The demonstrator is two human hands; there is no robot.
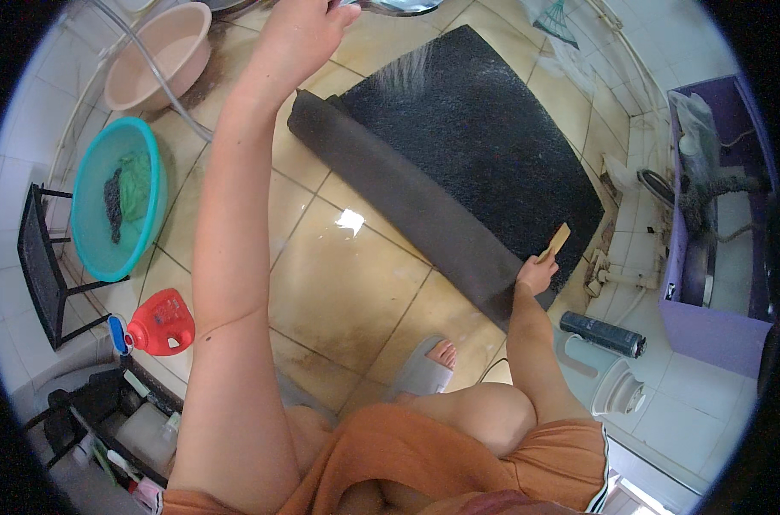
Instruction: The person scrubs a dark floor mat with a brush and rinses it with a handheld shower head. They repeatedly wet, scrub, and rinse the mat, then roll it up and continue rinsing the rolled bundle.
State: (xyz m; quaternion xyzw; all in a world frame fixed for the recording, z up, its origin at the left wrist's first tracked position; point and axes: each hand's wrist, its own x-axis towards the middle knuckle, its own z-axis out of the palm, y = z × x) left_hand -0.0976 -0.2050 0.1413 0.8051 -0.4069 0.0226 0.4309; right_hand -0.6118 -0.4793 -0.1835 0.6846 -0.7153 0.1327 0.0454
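My left hand (300, 38) is at the top edge, closed around the handle of a shiny shower head (406, 5) that is partly cut off by the frame. Fine streams of water fall onto the far part of a black mat (454, 135) on the tiled floor. The mat's near side is turned over in a long roll or fold, showing its dark grey backing (416, 199). At the near right end of the mat, my right hand (537, 275) grips a wooden-backed brush (555, 242) against or just above the black surface; its bristles are mostly hidden.
On the left are a clear hose (152, 61), a pink basin (161, 58), a teal basin (84, 212) holding cloth, a black rack (42, 270) and a red detergent bottle (161, 322). A purple cabinet (712, 338), dark can (602, 334) and pale jug (593, 367) stand or lie right. Wet tiles (338, 283) reflect light.
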